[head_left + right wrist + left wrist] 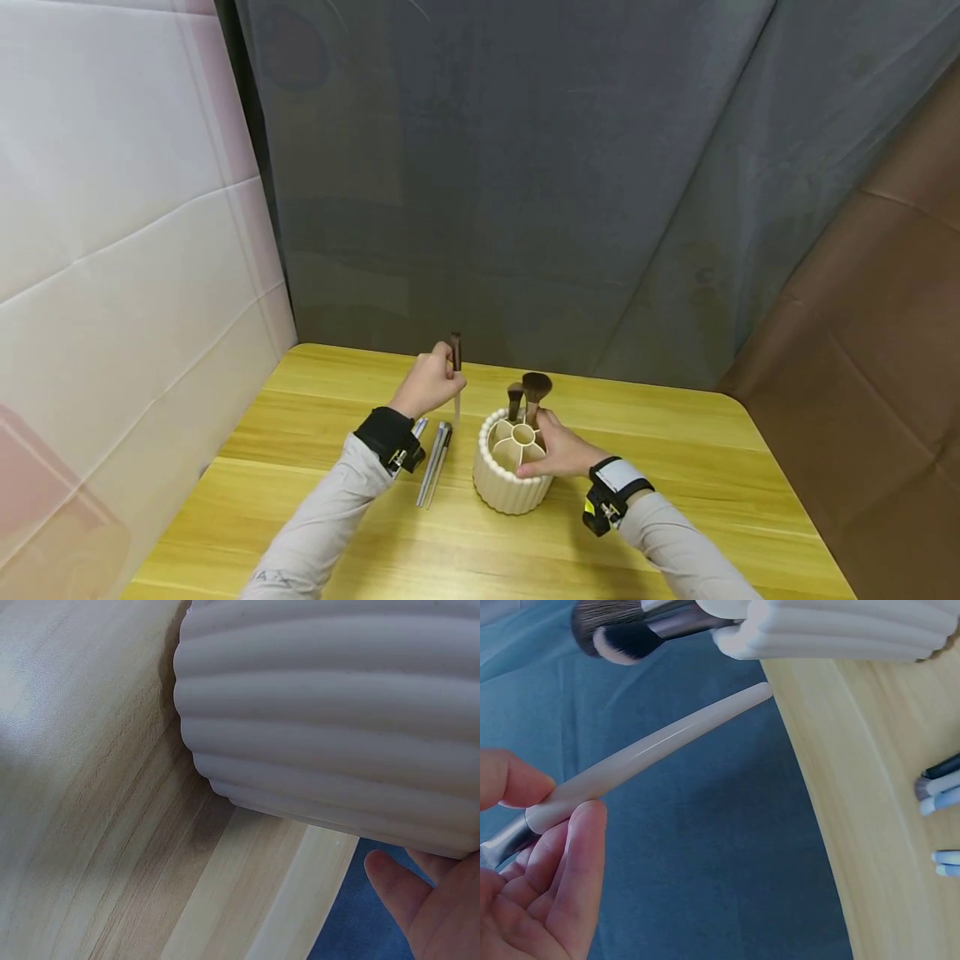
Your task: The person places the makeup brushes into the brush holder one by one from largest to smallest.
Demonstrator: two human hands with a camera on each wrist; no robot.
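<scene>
Looking from the head view: left hand [429,382] raised above the wooden table [675,467], fingers pinched round a slim makeup brush [455,375] held close to upright, dark bristle end up, pale handle end pointing down toward the tabletop just left of the ribbed holder [504,485]. Held high and near vertical, probably to line the handle up with one of the holder's compartments. Right hand [558,448] wrapped against the holder's right side, fingers curled on its rim and wall, seemingly to steady it. Two brushes [528,393] standing in the far compartments, bristles up. Several more brushes [433,454] lying flat on the table between left wrist and holder, long axes running roughly toward and away from the person.

From the left wrist: thumb and fingers [570,855] clamped where metal ferrule meets cream handle [652,750]; long axis running out from the hand, handle tip ending just short of the holder's ribbed wall [840,630], not touching. Bristle end hidden behind the hand.

From the right wrist: ribbed wall [330,712] filling the frame, base flat on the table; only a fingertip and palm edge [427,900] visible beneath it, so grip not clear here.
</scene>
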